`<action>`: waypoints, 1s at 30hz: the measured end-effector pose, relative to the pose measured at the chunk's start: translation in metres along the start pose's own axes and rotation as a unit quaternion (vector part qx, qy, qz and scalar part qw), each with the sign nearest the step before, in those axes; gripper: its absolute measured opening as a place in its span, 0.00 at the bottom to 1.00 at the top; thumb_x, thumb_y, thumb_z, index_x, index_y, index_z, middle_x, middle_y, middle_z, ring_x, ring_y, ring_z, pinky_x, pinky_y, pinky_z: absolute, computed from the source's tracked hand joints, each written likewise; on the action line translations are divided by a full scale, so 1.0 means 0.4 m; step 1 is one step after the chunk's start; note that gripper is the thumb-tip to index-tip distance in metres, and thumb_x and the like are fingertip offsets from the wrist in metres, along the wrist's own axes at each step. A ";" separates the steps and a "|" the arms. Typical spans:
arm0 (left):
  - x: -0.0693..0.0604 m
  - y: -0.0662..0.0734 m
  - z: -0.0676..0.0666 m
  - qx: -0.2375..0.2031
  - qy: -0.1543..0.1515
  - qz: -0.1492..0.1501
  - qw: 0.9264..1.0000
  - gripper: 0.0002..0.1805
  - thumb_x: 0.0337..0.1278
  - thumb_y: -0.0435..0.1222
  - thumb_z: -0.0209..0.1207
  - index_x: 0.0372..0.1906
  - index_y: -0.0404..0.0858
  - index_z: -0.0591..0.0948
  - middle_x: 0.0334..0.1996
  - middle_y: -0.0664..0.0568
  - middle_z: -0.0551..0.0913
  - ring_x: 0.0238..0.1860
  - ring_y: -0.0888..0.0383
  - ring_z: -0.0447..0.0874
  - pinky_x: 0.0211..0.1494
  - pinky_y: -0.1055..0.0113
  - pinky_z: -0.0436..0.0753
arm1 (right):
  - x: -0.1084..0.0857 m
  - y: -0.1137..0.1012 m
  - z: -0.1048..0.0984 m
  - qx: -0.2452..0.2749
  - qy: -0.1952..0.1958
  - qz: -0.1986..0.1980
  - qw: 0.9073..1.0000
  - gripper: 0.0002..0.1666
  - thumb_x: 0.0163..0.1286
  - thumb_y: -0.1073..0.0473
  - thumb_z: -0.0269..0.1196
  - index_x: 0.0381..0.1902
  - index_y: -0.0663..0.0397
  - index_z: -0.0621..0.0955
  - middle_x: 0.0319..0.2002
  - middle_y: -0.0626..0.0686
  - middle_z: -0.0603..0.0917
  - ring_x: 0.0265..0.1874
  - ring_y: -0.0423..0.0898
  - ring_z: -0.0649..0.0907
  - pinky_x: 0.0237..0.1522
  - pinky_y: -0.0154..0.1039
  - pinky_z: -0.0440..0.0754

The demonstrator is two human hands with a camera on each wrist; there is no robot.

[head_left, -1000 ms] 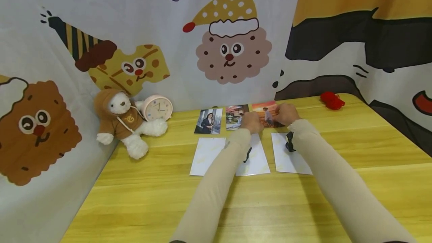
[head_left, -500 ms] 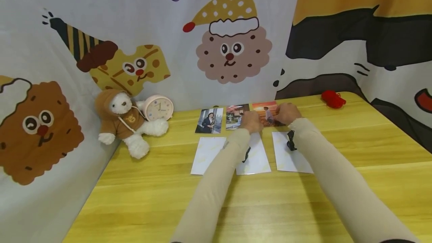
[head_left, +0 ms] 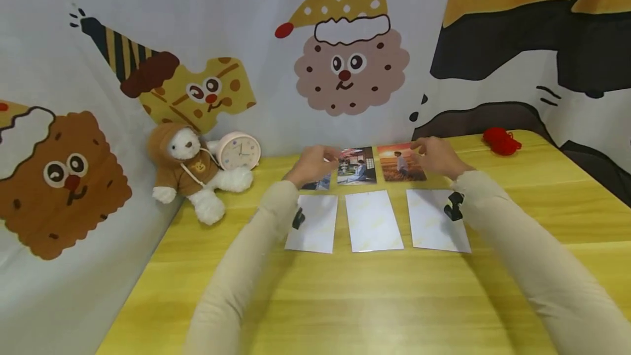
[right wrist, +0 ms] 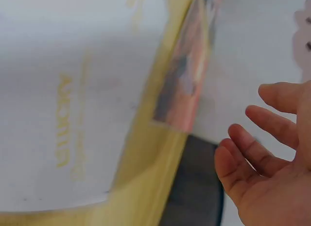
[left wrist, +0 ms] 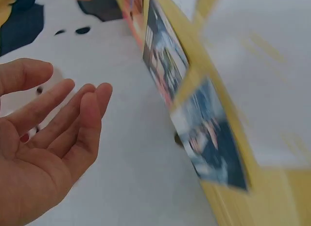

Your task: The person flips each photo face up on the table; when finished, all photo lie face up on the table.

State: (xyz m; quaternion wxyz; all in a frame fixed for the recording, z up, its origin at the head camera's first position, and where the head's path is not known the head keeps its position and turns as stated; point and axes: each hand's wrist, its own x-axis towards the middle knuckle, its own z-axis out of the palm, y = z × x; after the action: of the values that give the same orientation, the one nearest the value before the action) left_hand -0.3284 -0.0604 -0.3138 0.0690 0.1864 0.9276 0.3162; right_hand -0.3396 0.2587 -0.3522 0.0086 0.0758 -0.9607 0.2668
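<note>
Three photo prints lie in a row at the table's back: a sunset photo [head_left: 400,164], a garden photo [head_left: 357,166] and a portrait photo [left wrist: 211,141]. My left hand [head_left: 314,165] is over the portrait photo and hides most of it in the head view. Its fingers are loosely bent, with nothing in them. My right hand [head_left: 437,156] is at the right edge of the sunset photo; its fingers are relaxed and hold nothing in the right wrist view. Whether a fingertip touches that photo I cannot tell. Nearer the front lie three white sheets [head_left: 373,221], face blank but for faint yellow print.
A teddy bear [head_left: 197,171] in a brown hoodie sits at the back left beside a round alarm clock [head_left: 240,150]. Red yarn [head_left: 502,141] lies at the back right. Behind the wooden table [head_left: 365,300] hangs a cartoon-printed curtain [head_left: 276,92].
My left hand has moved left, from between the garden and sunset photos to over the portrait photo. The right hand has shifted slightly right, its fingers more spread. The head view has shifted a little.
</note>
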 end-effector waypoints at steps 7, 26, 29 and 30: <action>-0.118 -0.118 -0.040 -0.003 0.012 0.004 1.000 0.19 0.71 0.39 0.56 0.60 0.36 0.81 0.55 0.42 0.85 0.56 0.46 0.84 0.61 0.54 0.83 | -0.036 -0.060 0.020 0.022 -0.011 -0.094 0.995 0.19 0.73 0.61 0.60 0.57 0.67 0.80 0.49 0.68 0.85 0.45 0.59 0.84 0.48 0.56 0.82; -0.306 -0.182 0.000 0.027 -0.070 -0.084 0.994 0.28 0.70 0.43 0.58 0.69 0.34 0.73 0.57 0.34 0.82 0.56 0.44 0.83 0.58 0.49 0.82 | -0.177 -0.349 0.233 0.132 -0.209 -0.169 0.954 0.25 0.75 0.55 0.59 0.66 0.58 0.75 0.55 0.63 0.82 0.47 0.50 0.88 0.48 0.45 0.86; -0.307 -0.176 0.005 0.021 -0.059 -0.080 0.995 0.29 0.69 0.43 0.58 0.69 0.33 0.72 0.56 0.34 0.83 0.55 0.45 0.83 0.58 0.49 0.82 | -0.182 -0.359 0.240 0.137 -0.217 -0.154 0.954 0.26 0.75 0.53 0.59 0.66 0.56 0.74 0.56 0.63 0.81 0.48 0.51 0.87 0.49 0.47 0.85; -0.307 -0.175 0.008 0.016 -0.057 -0.081 0.995 0.29 0.69 0.43 0.58 0.69 0.33 0.73 0.56 0.34 0.83 0.55 0.44 0.83 0.58 0.49 0.82 | -0.184 -0.362 0.242 0.138 -0.216 -0.151 0.955 0.26 0.75 0.53 0.59 0.66 0.56 0.73 0.57 0.63 0.81 0.49 0.51 0.87 0.50 0.47 0.85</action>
State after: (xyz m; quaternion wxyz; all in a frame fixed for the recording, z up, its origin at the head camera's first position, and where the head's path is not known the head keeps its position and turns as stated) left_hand -0.2358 -0.1578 -0.3580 0.1442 0.1297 0.9390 0.2839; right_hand -0.2427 0.0966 -0.3654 -0.1692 0.2757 -0.8712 0.3694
